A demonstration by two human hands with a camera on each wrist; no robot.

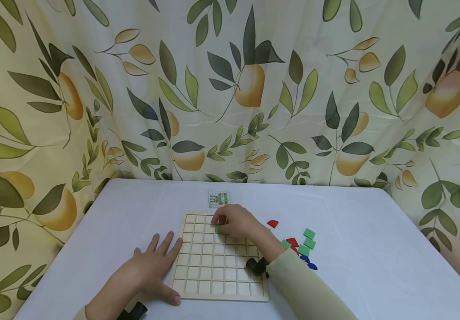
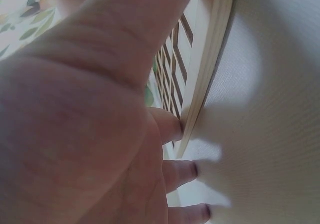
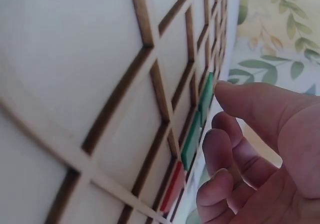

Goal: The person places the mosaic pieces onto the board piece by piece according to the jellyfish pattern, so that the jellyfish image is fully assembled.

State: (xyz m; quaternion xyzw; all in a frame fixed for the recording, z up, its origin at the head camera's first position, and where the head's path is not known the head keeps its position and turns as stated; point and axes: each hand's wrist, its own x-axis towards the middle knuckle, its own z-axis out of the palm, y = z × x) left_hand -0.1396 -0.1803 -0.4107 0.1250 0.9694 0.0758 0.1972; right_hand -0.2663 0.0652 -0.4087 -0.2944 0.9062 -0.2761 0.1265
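A wooden grid board (image 1: 219, 298) lies on the table. My left hand (image 1: 150, 266) is spread at its left edge, thumb at the near left corner and fingertips along the side. My right hand (image 1: 238, 221) is over the far rows, fingers curled, with thumb and fingertips at a green square tile (image 1: 216, 228). In the right wrist view that tile (image 3: 205, 95) sits at the grid beside the thumb tip. Another green tile (image 3: 190, 140) and a red piece (image 3: 172, 186) lie in neighbouring cells; the right hand covers these in the head view.
A small pattern card (image 1: 218, 198) lies behind the board. Right of the board are loose green squares (image 1: 309, 233), red pieces (image 1: 273, 223) and blue pieces (image 1: 312, 266), some partly behind the right forearm. A leaf-patterned curtain (image 1: 230, 133) hangs behind the table.
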